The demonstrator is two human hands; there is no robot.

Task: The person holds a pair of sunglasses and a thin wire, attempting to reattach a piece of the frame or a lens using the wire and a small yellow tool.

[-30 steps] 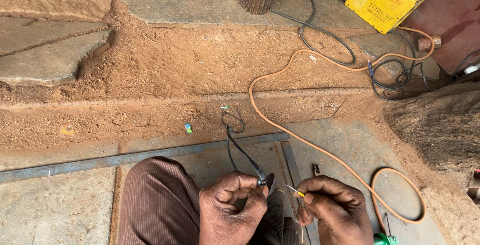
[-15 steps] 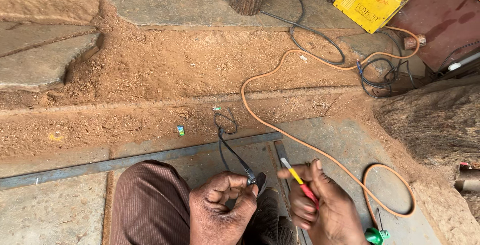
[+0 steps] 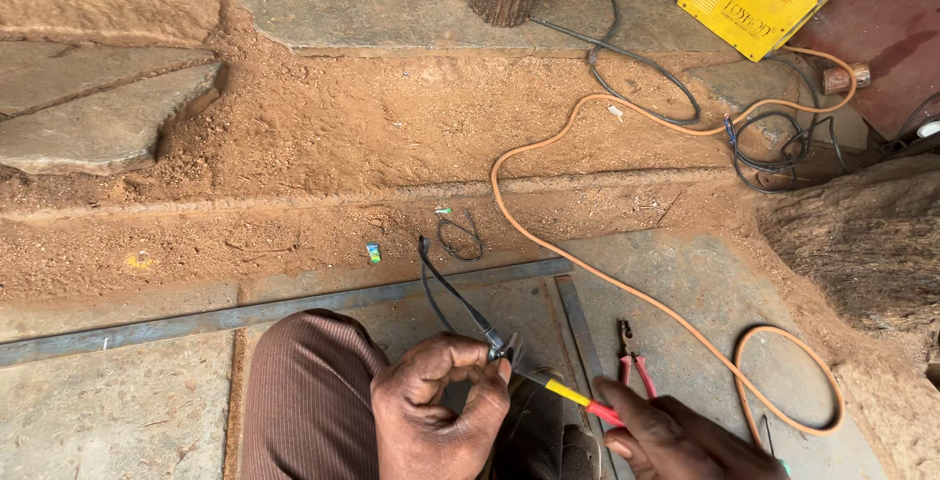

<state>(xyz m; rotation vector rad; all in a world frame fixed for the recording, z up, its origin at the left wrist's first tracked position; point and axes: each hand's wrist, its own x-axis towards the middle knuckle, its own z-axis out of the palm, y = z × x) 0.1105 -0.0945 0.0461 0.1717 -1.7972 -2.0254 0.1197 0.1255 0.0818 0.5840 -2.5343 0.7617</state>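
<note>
Over knee, left hand (image 3: 436, 407) pinching black wire (image 3: 452, 296), right hand (image 3: 685, 441) gripping screwdriver (image 3: 568, 397)

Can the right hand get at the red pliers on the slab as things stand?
Probably yes: the pliers lie bare just beyond the right hand, nothing between. But that hand holds a screwdriver.

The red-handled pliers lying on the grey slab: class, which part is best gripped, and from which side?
Grip the red-handled pliers by the two handles, coming from above at the near end. They lie flat on the grey slab, jaws pointing away, handles slightly spread beside the orange cable.
</note>
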